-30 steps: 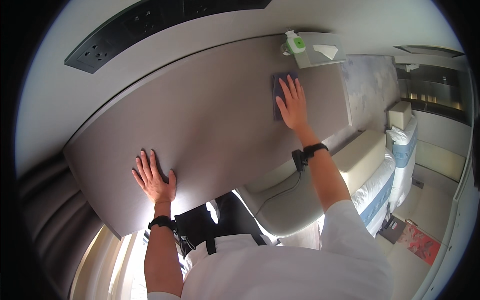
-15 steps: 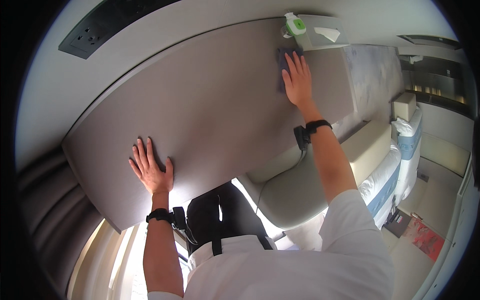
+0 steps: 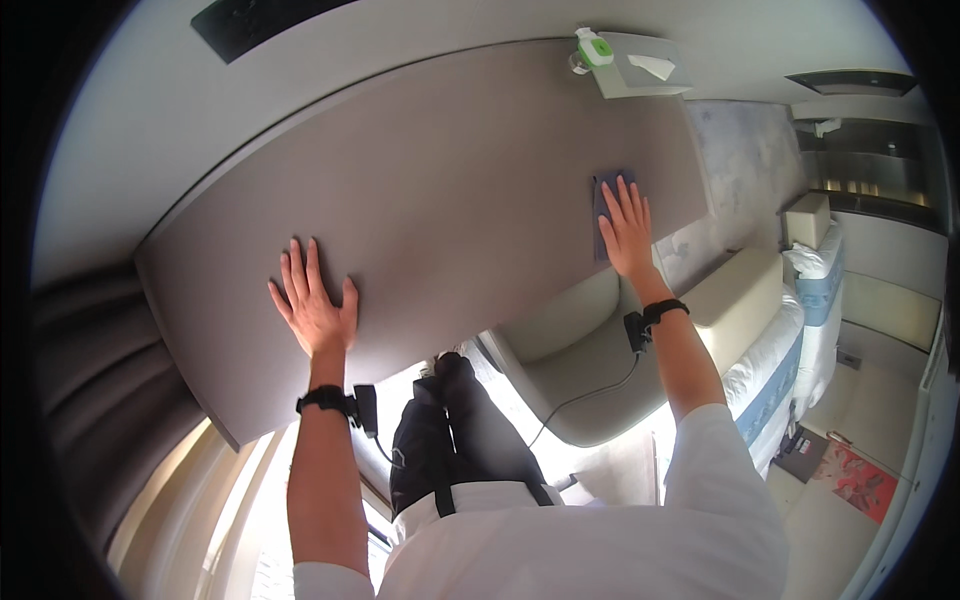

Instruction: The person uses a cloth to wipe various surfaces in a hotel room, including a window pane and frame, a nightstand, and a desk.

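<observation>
A brownish-grey desktop [image 3: 440, 180] stretches out in front of me. My left hand [image 3: 318, 312] lies flat on its left part, fingers spread, with nothing in it. Toward the desk's right end, my right hand [image 3: 628, 235] rests with outstretched fingers on a folded dark blue-grey cloth [image 3: 603, 205]. The palm and fingers press the cloth flat against the surface, close to the front edge, and cover part of it. Each wrist wears a black strap with a small cabled device.
At the back right stand a green-and-white pump bottle [image 3: 592, 48] and a light tray [image 3: 640, 82] with a white paper on it. A grey-green chair [image 3: 590, 370] is tucked at the front edge. Beds [image 3: 765, 370] lie to the right, a dark curtain [image 3: 95, 370] to the left.
My right hand and the cloth have slid from near the tray toward the front edge and slightly right. My left hand has shifted a little forward and right.
</observation>
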Demonstrator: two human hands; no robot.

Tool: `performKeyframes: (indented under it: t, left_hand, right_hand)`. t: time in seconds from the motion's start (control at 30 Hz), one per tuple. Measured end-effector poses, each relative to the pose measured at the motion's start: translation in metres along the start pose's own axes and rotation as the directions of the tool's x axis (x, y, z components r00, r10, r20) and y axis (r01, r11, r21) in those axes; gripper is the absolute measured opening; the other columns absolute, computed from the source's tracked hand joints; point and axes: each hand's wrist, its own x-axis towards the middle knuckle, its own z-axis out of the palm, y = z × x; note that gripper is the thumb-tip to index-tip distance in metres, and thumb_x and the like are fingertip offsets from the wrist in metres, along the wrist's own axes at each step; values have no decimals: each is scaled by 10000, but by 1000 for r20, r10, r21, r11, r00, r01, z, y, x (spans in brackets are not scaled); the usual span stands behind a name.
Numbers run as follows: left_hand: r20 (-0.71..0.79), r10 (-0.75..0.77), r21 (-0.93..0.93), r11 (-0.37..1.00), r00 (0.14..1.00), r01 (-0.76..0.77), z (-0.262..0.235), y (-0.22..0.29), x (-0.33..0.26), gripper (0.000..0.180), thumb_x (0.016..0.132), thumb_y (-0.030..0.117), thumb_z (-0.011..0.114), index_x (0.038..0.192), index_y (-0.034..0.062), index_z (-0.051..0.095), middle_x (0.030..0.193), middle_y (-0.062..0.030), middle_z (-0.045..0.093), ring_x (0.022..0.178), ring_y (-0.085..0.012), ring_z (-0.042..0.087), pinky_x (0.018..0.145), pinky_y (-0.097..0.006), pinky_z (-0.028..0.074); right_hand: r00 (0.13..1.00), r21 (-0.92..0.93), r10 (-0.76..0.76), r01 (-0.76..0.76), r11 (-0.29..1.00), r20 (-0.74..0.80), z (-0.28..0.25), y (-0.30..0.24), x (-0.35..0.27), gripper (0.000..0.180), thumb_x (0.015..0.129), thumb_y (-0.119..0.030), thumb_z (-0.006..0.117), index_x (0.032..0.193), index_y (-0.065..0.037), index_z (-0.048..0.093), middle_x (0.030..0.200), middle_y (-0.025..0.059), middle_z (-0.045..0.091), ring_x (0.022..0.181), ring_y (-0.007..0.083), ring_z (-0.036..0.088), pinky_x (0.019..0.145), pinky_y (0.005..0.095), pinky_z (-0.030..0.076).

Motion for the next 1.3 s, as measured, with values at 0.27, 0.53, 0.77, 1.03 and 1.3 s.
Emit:
performKeyframes:
  t: [0.27, 0.53, 0.77, 1.03, 1.3]
  left_hand:
    - [-36, 3, 56, 998, 999, -1, -4, -11, 2, 750, 894, 458, 500, 1549, 224, 218, 1622, 8, 172, 1497, -194, 138, 1217, -484, 33]
    - [58, 67, 139, 987, 996, -74, -27, -8, 3, 816, 895, 528, 494, 1569, 233, 142, 1637, -18, 107, 1504, -223, 108, 1211, -502, 41]
    - [19, 117, 81, 990, 993, -118, -5, -24, -37, 888, 857, 547, 565, 1571, 227, 145, 1636, -77, 113, 1496, -312, 121, 1189, -550, 80]
    - [150, 106, 70, 991, 983, -118, 12, -14, -100, 907, 861, 537, 591, 1574, 239, 118, 1641, -68, 83, 1496, -332, 113, 1171, -583, 132]
    - [226, 377, -426, 868, 898, -257, 64, 131, -187, 865, 871, 454, 657, 1538, 117, 221, 1568, -146, 288, 1443, -343, 267, 1168, -455, 233]
  right_hand:
    - [981, 294, 25, -81, 953, 191, -70, -55, -136, 666, 937, -351, 568, 1514, -132, 317, 1580, 172, 238, 1426, 374, 277, 1143, 531, 204]
    - [878, 220, 336, -422, 879, 341, -59, -119, -396, 606, 907, -277, 591, 1461, -135, 389, 1544, 191, 244, 1449, 435, 145, 1173, 587, 99]
    - [942, 76, 49, -78, 994, 331, -27, -110, -385, 691, 865, -264, 626, 1469, -103, 332, 1464, 314, 241, 1415, 497, 75, 1163, 639, -25]
    - [962, 440, 150, -240, 865, 230, -25, -120, -381, 841, 842, -483, 696, 1503, -166, 283, 1525, 291, 113, 1442, 495, -48, 1152, 643, -28]
    - [982, 676, -131, 4, 736, 137, -32, -96, -378, 834, 850, -457, 674, 1515, -124, 294, 1543, 210, 281, 1448, 437, 155, 1158, 613, 133]
